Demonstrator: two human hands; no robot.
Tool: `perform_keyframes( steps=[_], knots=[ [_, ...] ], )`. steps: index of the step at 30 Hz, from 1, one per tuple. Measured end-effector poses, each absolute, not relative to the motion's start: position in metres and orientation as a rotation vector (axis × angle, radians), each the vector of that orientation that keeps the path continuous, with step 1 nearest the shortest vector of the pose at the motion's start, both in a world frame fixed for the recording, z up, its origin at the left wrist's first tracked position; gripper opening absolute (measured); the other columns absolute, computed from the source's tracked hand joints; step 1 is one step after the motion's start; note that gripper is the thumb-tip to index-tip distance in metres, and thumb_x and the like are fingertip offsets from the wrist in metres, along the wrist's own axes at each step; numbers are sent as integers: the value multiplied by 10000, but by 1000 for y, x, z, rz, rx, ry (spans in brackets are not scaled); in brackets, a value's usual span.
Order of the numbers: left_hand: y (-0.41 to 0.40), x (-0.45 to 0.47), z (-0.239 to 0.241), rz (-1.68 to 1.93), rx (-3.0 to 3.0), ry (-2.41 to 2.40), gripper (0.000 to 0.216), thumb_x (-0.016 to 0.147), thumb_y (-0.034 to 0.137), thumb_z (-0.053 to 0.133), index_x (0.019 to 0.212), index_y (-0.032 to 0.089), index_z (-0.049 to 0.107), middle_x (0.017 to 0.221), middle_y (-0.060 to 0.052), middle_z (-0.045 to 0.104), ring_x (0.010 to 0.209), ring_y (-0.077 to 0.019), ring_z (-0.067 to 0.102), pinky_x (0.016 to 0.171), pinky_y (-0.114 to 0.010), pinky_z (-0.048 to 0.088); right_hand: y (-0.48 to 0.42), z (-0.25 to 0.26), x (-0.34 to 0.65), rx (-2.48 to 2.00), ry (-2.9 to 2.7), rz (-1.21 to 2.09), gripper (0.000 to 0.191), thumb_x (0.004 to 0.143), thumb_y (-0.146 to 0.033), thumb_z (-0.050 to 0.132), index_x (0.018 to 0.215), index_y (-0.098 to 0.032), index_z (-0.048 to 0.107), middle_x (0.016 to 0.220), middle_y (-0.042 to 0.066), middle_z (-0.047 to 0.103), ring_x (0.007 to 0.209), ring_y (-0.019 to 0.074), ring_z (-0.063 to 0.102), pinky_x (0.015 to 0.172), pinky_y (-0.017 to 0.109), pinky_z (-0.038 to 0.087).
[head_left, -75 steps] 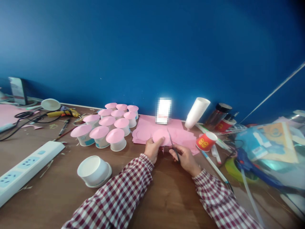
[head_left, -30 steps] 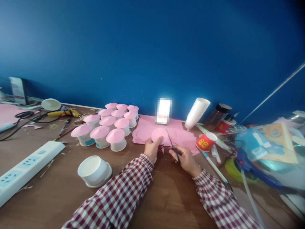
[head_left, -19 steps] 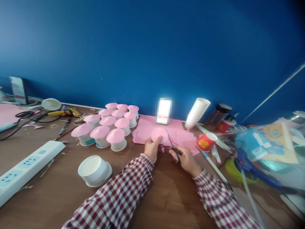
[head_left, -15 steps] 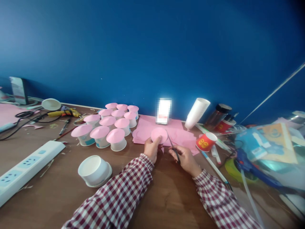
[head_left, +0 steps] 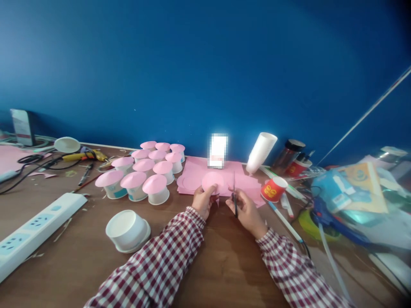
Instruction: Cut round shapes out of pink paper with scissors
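pink paper disc, frame centre, pinched in left grip; right grip, just right, holding scissors, points up-frame.

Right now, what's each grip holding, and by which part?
Left grip: a pink paper disc, by its near edge. Right grip: scissors, by the handles.

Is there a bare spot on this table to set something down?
Bare table shows between the checked sleeves and, beside thin scraps, between the power strip and white tub. It's crowded toward the wall, with pink paper and pink-topped cups, and rightward, with the red cup, marker and blue glue gun.
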State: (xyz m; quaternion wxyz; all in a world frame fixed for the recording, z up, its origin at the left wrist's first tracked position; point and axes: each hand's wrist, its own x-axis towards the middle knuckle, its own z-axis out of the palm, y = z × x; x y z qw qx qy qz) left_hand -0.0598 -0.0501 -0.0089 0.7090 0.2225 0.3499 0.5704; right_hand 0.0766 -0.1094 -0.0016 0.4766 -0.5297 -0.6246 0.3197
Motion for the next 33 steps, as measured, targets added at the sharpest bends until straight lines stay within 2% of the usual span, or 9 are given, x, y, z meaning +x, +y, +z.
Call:
perform_keyframes(
  steps=[6, 10, 13, 16, 19, 28, 33],
  knots=[
    [-49, -62, -8, 1259, 467, 711, 196, 630, 148, 722, 794, 106, 623, 765, -45, 636, 628, -98, 589, 527, -184, 498, -110, -2, 78, -1408, -1558, 722, 425, 756, -397, 637, 1110, -189, 527, 863, 43, 622, 689, 168, 594, 580, 268, 482],
    [-49, -62, -7, 1256, 458, 742, 137, 656, 131, 694, 765, 103, 617, 738, -41, 627, 599, -90, 577, 516, -183, 495, -110, -4, 79, -1377, -1502, 674, 402, 758, -382, 641, 1065, -201, 455, 722, -3, 606, 636, 163, 579, 589, 267, 460],
    [-49, -61, -6, 1254, 460, 756, 127, 668, 121, 681, 777, 100, 620, 743, -47, 627, 584, -86, 567, 495, -180, 487, -110, -4, 81, -1477, -1498, 530, 287, 736, -401, 661, 788, -212, 451, 573, -54, 504, 527, 128, 481, 514, 234, 385],
    [-50, -61, -6, 1269, 450, 759, 119, 667, 116, 684, 766, 98, 620, 744, -52, 627, 586, -85, 562, 492, -176, 483, -110, -4, 82, -1573, -1571, 402, 415, 737, -444, 645, 567, -209, 347, 499, -71, 367, 490, 102, 364, 477, 221, 307],
    [-49, -61, -7, 1276, 446, 761, 122, 661, 116, 691, 759, 100, 620, 735, -50, 623, 585, -84, 559, 488, -170, 477, -107, -6, 84, -1581, -1588, 407, 427, 748, -465, 625, 556, -206, 345, 502, -71, 356, 496, 99, 347, 477, 218, 298],
    [-48, -61, -8, 1266, 452, 775, 146, 651, 127, 703, 765, 98, 616, 727, -45, 620, 572, -75, 558, 495, -168, 471, -106, -12, 86, -1470, -1469, 536, 394, 706, -486, 659, 622, -221, 381, 534, -37, 511, 508, 127, 467, 488, 232, 394],
    [-50, -61, -6, 1271, 453, 771, 149, 643, 127, 708, 757, 98, 617, 721, -45, 621, 572, -76, 557, 490, -166, 467, -107, -10, 82, -1415, -1476, 643, 399, 692, -503, 666, 574, -219, 410, 519, -29, 499, 536, 154, 536, 498, 253, 437]
  ],
)
